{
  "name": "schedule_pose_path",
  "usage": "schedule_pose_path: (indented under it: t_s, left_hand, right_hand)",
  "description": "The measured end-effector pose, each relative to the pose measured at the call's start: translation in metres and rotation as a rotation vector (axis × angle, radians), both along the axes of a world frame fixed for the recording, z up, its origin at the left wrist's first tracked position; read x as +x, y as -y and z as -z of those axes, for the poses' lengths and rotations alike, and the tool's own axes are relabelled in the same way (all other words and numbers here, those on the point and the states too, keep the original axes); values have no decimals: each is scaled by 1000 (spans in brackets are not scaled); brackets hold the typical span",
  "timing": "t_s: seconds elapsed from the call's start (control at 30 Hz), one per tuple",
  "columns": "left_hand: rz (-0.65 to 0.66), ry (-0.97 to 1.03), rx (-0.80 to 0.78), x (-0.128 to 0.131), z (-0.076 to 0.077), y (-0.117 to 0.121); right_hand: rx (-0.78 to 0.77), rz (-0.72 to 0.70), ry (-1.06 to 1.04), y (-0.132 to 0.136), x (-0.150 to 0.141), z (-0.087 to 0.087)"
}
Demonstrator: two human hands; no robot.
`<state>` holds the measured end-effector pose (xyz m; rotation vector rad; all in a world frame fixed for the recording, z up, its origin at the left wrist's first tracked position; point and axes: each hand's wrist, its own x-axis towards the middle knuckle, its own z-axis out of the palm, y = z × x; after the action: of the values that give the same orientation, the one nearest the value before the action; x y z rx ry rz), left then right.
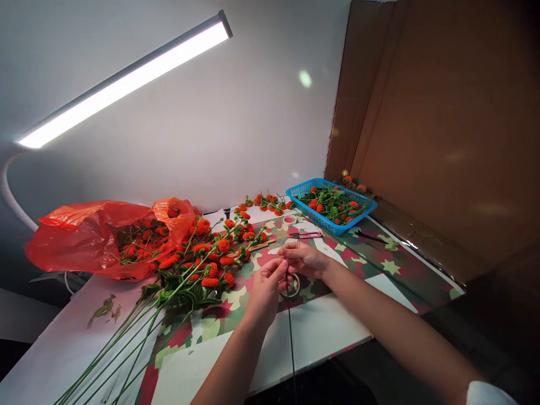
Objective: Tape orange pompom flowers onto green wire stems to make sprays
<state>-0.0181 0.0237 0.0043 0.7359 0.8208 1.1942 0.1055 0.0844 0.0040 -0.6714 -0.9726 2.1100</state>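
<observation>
My left hand pinches a thin dark stem, which hangs down past the table's front edge. Close beside it, my right hand is closed, with its fingertips meeting near the stem's top. What those fingertips grip is too small to make out. A roll of tape lies just behind and below the fingers. To the left of my hands spreads a pile of orange fuzzy flowers with green leaves and long green stems.
An orange plastic bag of flowers stands at left under a lit lamp. At back right sits a blue basket with flowers and greenery. Small snips and another tape roll lie behind my hands. Cardboard rises at right.
</observation>
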Motion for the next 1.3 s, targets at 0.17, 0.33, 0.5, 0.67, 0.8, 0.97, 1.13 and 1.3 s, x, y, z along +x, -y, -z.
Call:
schedule_pose_path:
  t_s: [0.17, 0.33, 0.5, 0.67, 0.8, 0.97, 1.13, 1.3]
  left_hand:
    - [-20, -44, 18, 0, 1, 0]
    - [-99, -129, 52, -3, 2, -3]
    - [-144, -49, 38, -4, -2, -4]
    - [-172, 4, -5, -3, -5, -3]
    - [-139, 29, -43, -5, -6, -3]
    - [-145, -21, -53, -9, -3, -6]
    - [-219, -72, -48, -9, 0, -7]
    - [-277, -90, -4, -10, 1, -7]
  right_hand:
    - [1, 53, 22, 0, 0, 0]
    - [31, 103, 80, 0, -2, 1]
    - [109, 93, 67, 2, -1, -3]
    - [229, 140, 173, 2, 3, -9]
    - [242, 167, 220, 4, 5, -10]
    - [185, 212, 263, 4, 4, -9]
    - [124, 221, 274, 3, 5, -6]
    - [30, 237, 245, 7, 4, -10]
